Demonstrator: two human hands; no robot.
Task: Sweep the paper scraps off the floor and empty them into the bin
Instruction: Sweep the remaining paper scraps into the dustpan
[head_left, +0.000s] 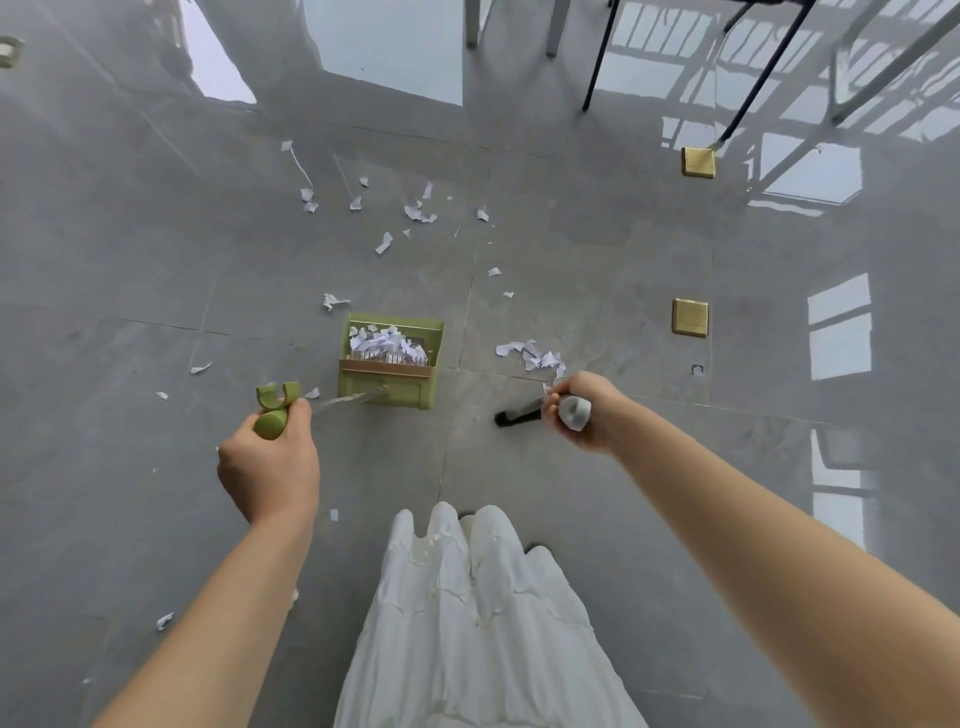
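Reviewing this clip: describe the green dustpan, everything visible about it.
The dustpan is an olive-green, box-shaped pan that looks like plastic, standing on the grey floor near frame centre. It holds a heap of white paper scraps. A tan strip with a row of comb-like teeth crosses it. A long, shiny handle rises toward the camera, ending in a green grip with a forked clip, which the left hand holds. More scraps lie around it.

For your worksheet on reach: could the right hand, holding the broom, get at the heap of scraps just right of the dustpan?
Probably yes. The right hand is beside the heap, with bare floor between it and the dustpan.
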